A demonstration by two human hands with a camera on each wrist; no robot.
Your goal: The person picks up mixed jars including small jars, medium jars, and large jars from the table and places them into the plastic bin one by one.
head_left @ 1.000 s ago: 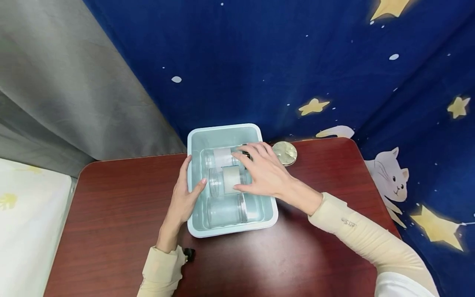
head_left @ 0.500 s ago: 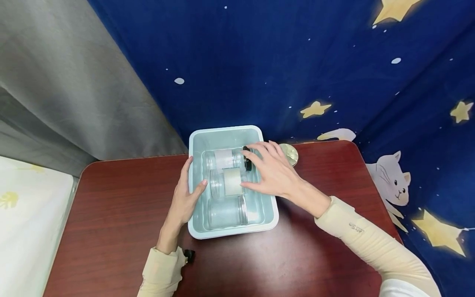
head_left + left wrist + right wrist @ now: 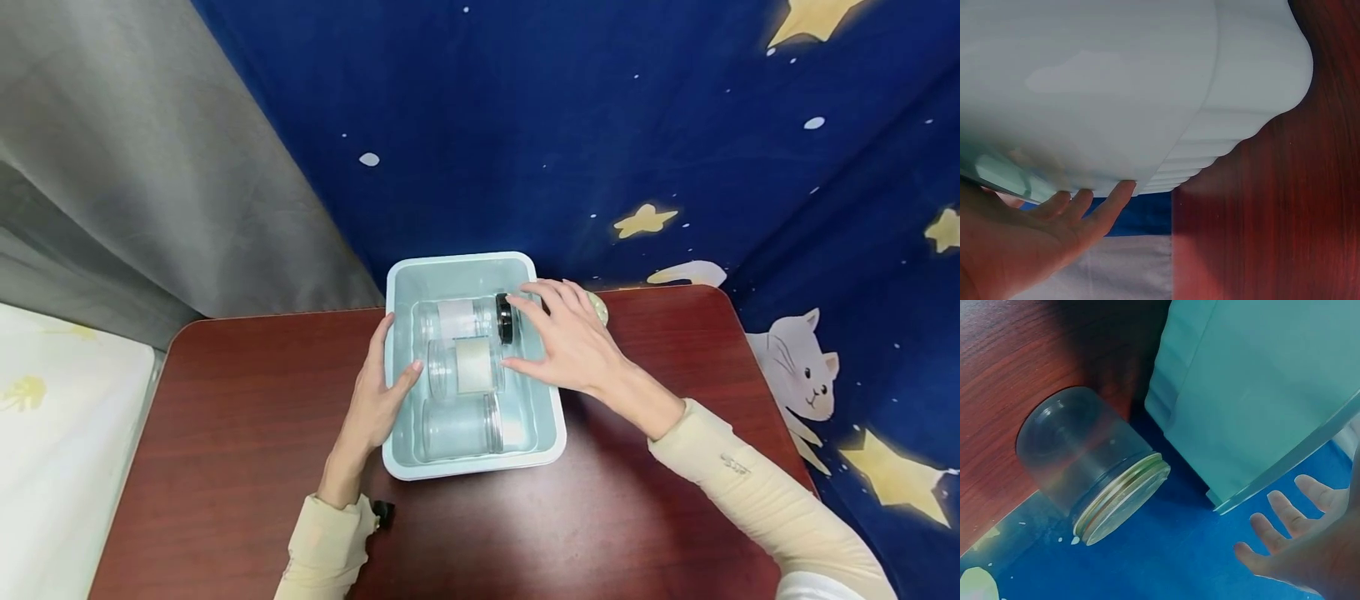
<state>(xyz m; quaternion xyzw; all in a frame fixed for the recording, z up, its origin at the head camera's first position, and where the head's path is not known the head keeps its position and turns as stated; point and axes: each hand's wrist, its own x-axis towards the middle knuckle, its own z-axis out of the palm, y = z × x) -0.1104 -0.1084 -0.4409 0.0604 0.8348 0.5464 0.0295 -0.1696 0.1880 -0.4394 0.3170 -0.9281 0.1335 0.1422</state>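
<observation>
In the head view my left hand [image 3: 377, 400] holds the left rim of a pale blue plastic basin [image 3: 388, 287], thumb over the inside and fingers along the outer wall. Three clear jars lie on their sides in the basin. The far jar [image 3: 456, 317] has a white label and a black lid [image 3: 505, 318]. A cream label wraps the middle jar [image 3: 442, 368]; the near jar [image 3: 453, 427] has a silvery band at its right end. My right hand [image 3: 577, 346] hovers spread over the right rim, holding nothing, its fingertips close to the black lid and middle jar.
A clear jar with a gold lid [image 3: 1125, 500] stands on the red-brown wooden table [image 3: 262, 400], right of the basin, mostly hidden behind my right hand in the head view. A blue star-patterned curtain [image 3: 465, 125] hangs right behind the table's back edge.
My right hand has drawn back to the right from the middle jar, uncovering the black lid and covering more of the gold lid. The left hand stays on the rim.
</observation>
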